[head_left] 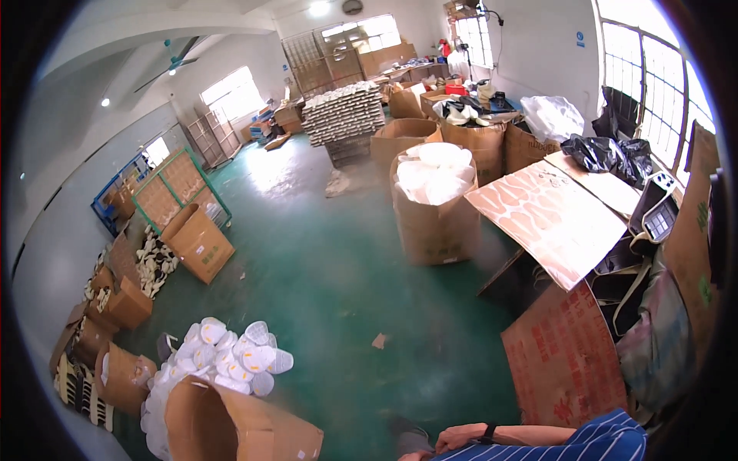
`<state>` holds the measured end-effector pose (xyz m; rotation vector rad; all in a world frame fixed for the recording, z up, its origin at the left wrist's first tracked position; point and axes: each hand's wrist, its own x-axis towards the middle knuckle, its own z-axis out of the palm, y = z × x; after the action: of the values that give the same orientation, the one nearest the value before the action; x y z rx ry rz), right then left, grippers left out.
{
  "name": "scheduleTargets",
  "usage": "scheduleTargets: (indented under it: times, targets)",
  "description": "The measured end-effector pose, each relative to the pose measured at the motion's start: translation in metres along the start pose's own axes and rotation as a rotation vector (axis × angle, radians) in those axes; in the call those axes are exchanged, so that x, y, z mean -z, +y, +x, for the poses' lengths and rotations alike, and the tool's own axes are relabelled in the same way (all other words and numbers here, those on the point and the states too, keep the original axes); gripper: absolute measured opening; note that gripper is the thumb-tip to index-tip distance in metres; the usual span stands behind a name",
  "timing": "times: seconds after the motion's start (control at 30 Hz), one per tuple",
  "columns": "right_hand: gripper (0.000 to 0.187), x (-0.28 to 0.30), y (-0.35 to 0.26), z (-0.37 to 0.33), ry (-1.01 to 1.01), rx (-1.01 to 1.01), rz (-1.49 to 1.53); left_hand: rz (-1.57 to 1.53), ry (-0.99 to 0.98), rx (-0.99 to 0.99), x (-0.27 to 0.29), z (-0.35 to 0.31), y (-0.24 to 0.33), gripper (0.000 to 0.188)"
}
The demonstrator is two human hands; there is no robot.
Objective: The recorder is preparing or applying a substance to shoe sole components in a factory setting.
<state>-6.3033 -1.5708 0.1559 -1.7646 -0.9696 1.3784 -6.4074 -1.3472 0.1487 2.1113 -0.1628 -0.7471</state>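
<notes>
Nearby, white insoles [231, 357] spill beside a cardboard box [238, 430].

A dark grey rounded thing [411, 438] lies low on the green floor at the bottom edge of the view, too cut off to tell its kind; left of it, apart, a brown cardboard box [231, 430] stands open and tilted; behind the box, a heap of white moulded cups [231, 357], some marked yellow, spills across the floor.
</notes>
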Motion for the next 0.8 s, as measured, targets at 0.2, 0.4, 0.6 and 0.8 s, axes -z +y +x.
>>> scheduleTargets:
  times: [0.2, 0.4, 0.6, 0.8]
  targets:
    - [0.038, 0.08, 0.018, 0.027, 0.166, -0.124, 0.08, 0.237, -0.071, -0.142, 0.075, 0.122, -0.041, 0.021]
    - [0.039, 0.18, -0.065, 0.06, 0.333, -0.244, 0.308, 0.24, -0.07, -0.199, 0.219, 0.173, -0.009, 0.019]
    - [0.019, 0.26, -0.053, 0.125, 0.575, 0.008, -0.283, 0.016, -0.201, -0.155, 0.345, 0.209, -0.018, 0.029]
    - [0.032, 0.362, -0.135, 0.132, 0.708, -0.022, -0.046, -0.122, 0.142, -0.079, 0.443, 0.209, 0.025, 0.027]
